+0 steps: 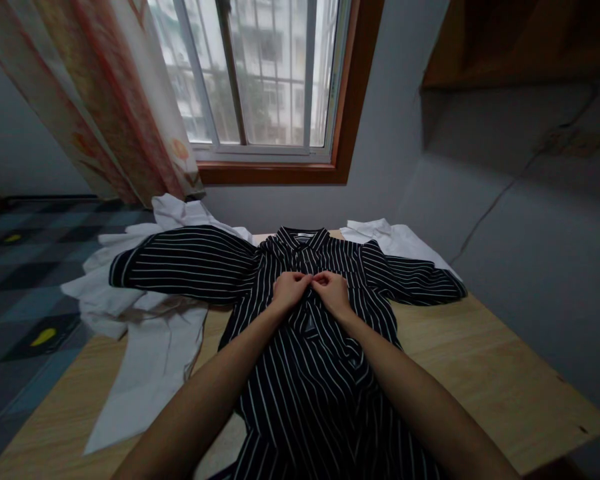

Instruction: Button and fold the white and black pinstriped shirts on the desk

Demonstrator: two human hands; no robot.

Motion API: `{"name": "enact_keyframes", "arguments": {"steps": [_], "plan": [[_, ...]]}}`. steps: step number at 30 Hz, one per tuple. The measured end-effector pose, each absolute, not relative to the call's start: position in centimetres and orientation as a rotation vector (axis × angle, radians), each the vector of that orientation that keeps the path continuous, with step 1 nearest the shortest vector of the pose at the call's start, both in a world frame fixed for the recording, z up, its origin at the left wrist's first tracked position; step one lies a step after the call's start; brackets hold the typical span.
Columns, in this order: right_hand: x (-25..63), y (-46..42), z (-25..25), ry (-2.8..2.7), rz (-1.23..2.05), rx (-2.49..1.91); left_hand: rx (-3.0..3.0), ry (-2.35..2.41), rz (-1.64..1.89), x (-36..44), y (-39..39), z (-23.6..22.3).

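A black shirt point(305, 393) with white stripes lies face up, its collar point(320, 237) at the far end and its sleeves spread to both sides. Over the chest, my left hand point(290, 289) pinches the cloth of the front placket. My right hand point(332, 292) is closed on the same placket just to the right, and the fingertips of both hands meet. Any button between them is hidden by the fingers. Below the hands the shirt front gapes a little, with loose folds toward the hem.
White clothing point(155, 350) lies under the left sleeve and hangs over the edge of the wooden table point(480, 373). More white cloth point(405, 241) lies behind the right sleeve. A window point(275, 80), a curtain point(115, 93) and a wall shelf point(520, 73) surround the table.
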State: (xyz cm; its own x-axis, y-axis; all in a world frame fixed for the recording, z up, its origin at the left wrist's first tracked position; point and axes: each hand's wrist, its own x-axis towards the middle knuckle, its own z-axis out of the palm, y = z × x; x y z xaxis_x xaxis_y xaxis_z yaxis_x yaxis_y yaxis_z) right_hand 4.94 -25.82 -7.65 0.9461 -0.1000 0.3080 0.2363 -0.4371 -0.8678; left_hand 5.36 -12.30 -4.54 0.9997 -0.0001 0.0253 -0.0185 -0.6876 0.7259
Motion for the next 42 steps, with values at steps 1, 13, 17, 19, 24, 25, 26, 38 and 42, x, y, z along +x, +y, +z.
{"name": "enact_keyframes", "arguments": {"steps": [1, 13, 17, 19, 24, 25, 26, 38, 42], "plan": [[4.9, -25.8, -7.6, -0.104, -0.384, -1.991, 2.325, -0.018, 0.034, 5.4, -12.3, -4.6], [5.0, -25.9, -8.0, -0.142, -0.357, -1.895, 2.343, -0.027, 0.101, 5.5, -12.4, -4.8], [5.1, -25.9, -8.0, -0.126, -0.322, -1.838, 2.347, -0.016, 0.116, 5.6, -12.4, -5.0], [5.2, -25.9, -8.1, -0.124, -0.303, -1.803, 2.346, -0.013, 0.120, 5.6, -12.5, -5.0], [5.5, -25.9, -8.4, -0.111, -0.270, -1.723, 2.327, -0.038, 0.129, 5.6, -12.5, -5.1], [5.5, -25.9, -8.4, -0.105, -0.262, -1.707, 2.322, -0.037, 0.131, 5.6, -12.5, -5.1], [5.5, -25.8, -8.4, -0.096, -0.252, -1.693, 2.315, -0.036, 0.134, 5.7, -12.5, -5.1], [6.1, -26.1, -8.6, -0.027, -0.189, -1.578, 2.052, -0.082, 0.132, 6.1, -12.4, -6.0], [6.1, -26.1, -8.5, -0.033, -0.186, -1.508, 2.037, -0.121, 0.136, 5.8, -12.6, -5.9]]}}
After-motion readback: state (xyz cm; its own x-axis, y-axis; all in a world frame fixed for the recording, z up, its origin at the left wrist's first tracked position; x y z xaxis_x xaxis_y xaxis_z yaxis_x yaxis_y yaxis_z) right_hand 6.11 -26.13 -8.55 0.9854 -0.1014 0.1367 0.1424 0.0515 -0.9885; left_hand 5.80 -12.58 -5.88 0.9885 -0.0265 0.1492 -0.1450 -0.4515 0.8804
